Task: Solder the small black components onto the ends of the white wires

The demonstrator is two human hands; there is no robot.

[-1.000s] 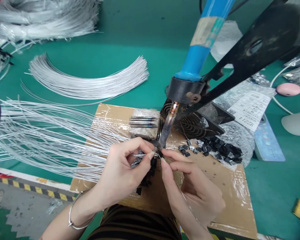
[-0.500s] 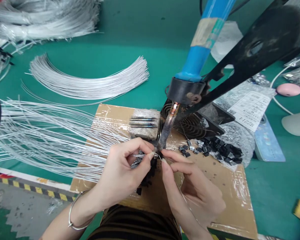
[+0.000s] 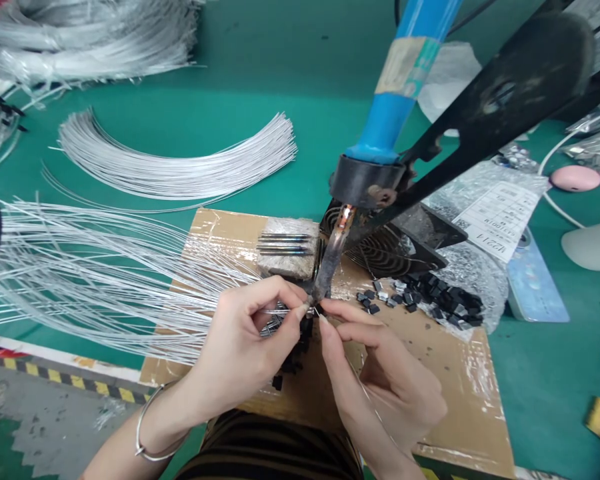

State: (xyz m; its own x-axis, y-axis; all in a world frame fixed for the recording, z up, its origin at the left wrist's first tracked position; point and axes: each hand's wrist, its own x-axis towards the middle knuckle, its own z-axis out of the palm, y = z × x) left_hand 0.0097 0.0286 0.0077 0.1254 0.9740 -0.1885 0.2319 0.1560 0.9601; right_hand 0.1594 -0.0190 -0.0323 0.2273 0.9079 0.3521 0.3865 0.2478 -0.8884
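A blue-handled soldering iron (image 3: 380, 127) is clamped in a black stand arm (image 3: 480, 113), its tip pointing down between my hands. My left hand (image 3: 255, 333) pinches a thin white wire (image 3: 275, 311) just left of the tip. Fingertips partly cover the wire's end. My right hand (image 3: 380, 373) pinches a thin solder wire (image 3: 375, 413), which trails down across the palm. Its short free end meets the area at the iron's tip; whether they touch I cannot tell. Small metal and black parts (image 3: 290, 360) lie beneath my left fingers, partly hidden.
Loose white wires (image 3: 105, 280) spread at left, with a neat wire bundle (image 3: 180, 160) behind. Black connector pieces (image 3: 445, 300) pile on the cardboard (image 3: 460, 400). A block with metal rods (image 3: 287, 247) stands by the iron. A phone (image 3: 537, 280) lies at right.
My right hand has shifted slightly left, its fingertips closer to the iron's tip. The iron and stand appear slightly left in view. My left hand stays almost still.
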